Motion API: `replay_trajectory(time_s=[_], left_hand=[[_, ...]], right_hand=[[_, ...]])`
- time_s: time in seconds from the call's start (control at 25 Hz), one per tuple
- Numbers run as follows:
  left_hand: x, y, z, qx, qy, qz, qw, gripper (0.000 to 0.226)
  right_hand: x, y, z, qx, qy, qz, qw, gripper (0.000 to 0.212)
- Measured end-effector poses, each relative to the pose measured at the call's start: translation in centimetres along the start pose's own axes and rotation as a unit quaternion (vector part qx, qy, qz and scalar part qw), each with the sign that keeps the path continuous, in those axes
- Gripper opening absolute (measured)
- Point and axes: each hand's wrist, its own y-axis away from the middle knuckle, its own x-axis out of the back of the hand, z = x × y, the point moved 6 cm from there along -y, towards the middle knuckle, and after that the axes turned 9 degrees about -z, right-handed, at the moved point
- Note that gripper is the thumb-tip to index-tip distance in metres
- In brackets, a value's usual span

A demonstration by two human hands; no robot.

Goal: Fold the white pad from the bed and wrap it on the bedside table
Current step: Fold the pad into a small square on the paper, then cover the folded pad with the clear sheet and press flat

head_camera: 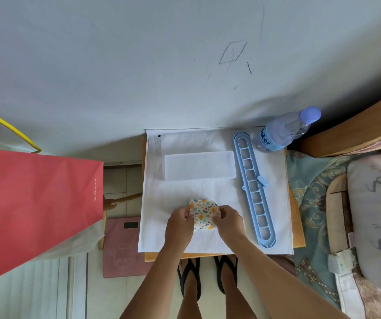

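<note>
A small folded pad in a flower-print wrapper point(204, 214) lies near the front of the bedside table point(298, 236), which is covered by a white cloth point(157, 226). My left hand point(179, 224) pinches its left edge and my right hand point(229, 223) pinches its right edge. A flat white rectangular pad point(199, 165) lies unfolded farther back on the cloth, apart from both hands.
A long light-blue plastic rack point(252, 187) lies along the right side of the table. A water bottle point(283, 130) stands at the back right corner. The bed point(357, 203) is to the right, a red bag point(35, 208) to the left, a pink scale point(122, 247) on the floor.
</note>
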Motion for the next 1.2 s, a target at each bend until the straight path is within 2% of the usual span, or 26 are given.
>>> replay_trajectory(time_s=[0.08,0.16,0.28,0.36,0.48,0.56,0.64,0.72,0.76,0.8,0.88,0.96,1.0,1.12,1.2], left_hand=[[1.7,0.0,2.1,-0.082,-0.154,0.099,0.98,0.031],[3.1,-0.7,4.6,-0.182,-0.252,0.159,0.937,0.04],[4.4,-4.1,6.8,-0.217,-0.364,0.109,0.899,0.061],[4.5,-6.1,6.8,-0.207,-0.442,0.08,0.869,0.067],[4.2,-7.4,6.0,-0.207,-0.481,0.065,0.849,0.065],[4.3,-7.0,5.7,-0.229,-0.459,0.061,0.856,0.067],[5.4,-6.0,5.7,-0.232,-0.333,0.093,0.909,0.077],[7.0,-5.3,4.8,-0.166,-0.118,0.115,0.972,0.095],[7.2,-5.1,4.1,-0.119,0.002,0.08,0.99,0.104],[7.0,-4.5,3.7,-0.081,0.119,0.024,0.989,0.111],[6.1,-2.5,4.4,-0.054,0.291,-0.082,0.952,0.121],[5.2,-0.4,6.2,-0.07,0.412,-0.15,0.896,0.119],[4.9,0.6,6.9,-0.081,0.465,-0.17,0.865,0.112],[4.4,3.3,9.0,-0.116,0.56,-0.189,0.798,0.081],[4.7,4.6,9.7,-0.126,0.588,-0.175,0.78,0.081]], right_hand=[[0.8,-0.1,-0.9,0.039,0.062,0.017,0.997,0.038],[2.5,-0.5,-2.5,0.116,0.18,0.065,0.975,0.05],[4.8,-1.5,-6.4,0.239,0.369,0.125,0.89,0.076],[4.5,-3.2,-9.0,0.296,0.473,0.093,0.824,0.089],[1.9,-5.4,-11.7,0.335,0.6,0.034,0.725,0.1],[0.9,-5.9,-12.6,0.327,0.615,0.011,0.718,0.099],[1.3,-5.6,-12.8,0.313,0.588,-0.003,0.746,0.097],[2.7,-4.8,-12.8,0.294,0.529,-0.028,0.796,0.094],[3.6,-4.2,-12.9,0.28,0.489,-0.054,0.824,0.093],[4.5,-3.4,-12.9,0.267,0.441,-0.088,0.853,0.091],[6.0,-1.1,-13.4,0.251,0.334,-0.155,0.895,0.085],[7.1,1.7,-14.3,0.251,0.268,-0.207,0.907,0.079],[7.5,3.1,-14.8,0.251,0.26,-0.229,0.904,0.076],[8.4,6.6,-15.9,0.249,0.285,-0.256,0.889,0.073],[8.6,8.9,-16.8,0.289,0.319,-0.219,0.876,0.064]])
